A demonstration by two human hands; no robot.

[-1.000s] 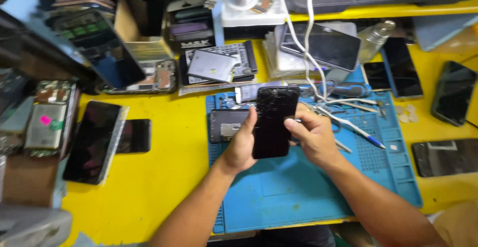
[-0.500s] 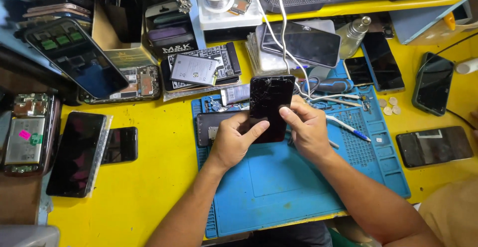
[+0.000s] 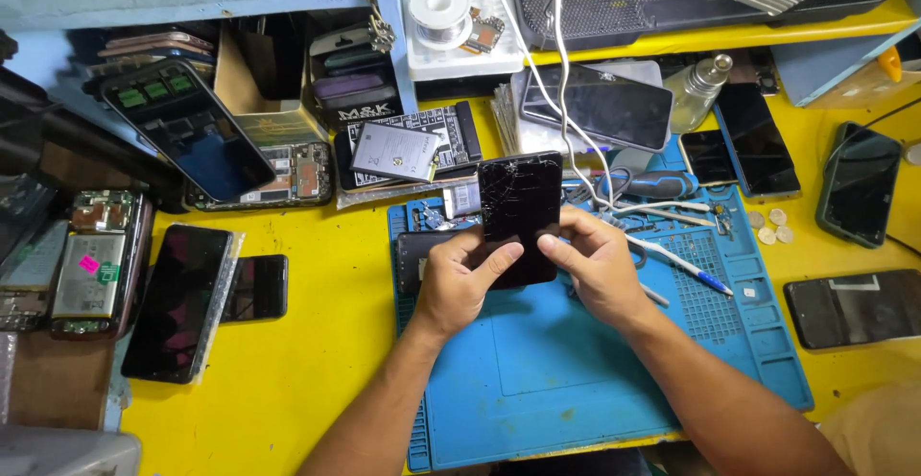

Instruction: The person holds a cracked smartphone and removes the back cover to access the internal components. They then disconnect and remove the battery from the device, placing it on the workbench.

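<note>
black and badly cracked, the smartphone stood nearly upright between both hands, above the far half of the blue repair mat on the yellow bench. from my feed, the left hand clasped its lower left edge, fingers curled behind and the thumb laid across the glass. the right hand pinched the lower right edge, thumb on the front, the other fingers bent close together behind; i couldn't tell how they sat on the back. just behind the left hand a dark phone frame lay flat on the mat. a white cable ran down from the shelf past the phone's right side. a blue-tipped tool lay on the mat near the right hand, and small coins sat just off the mat's right edge. well to the left, a black screen panel rested on the bench.
</note>
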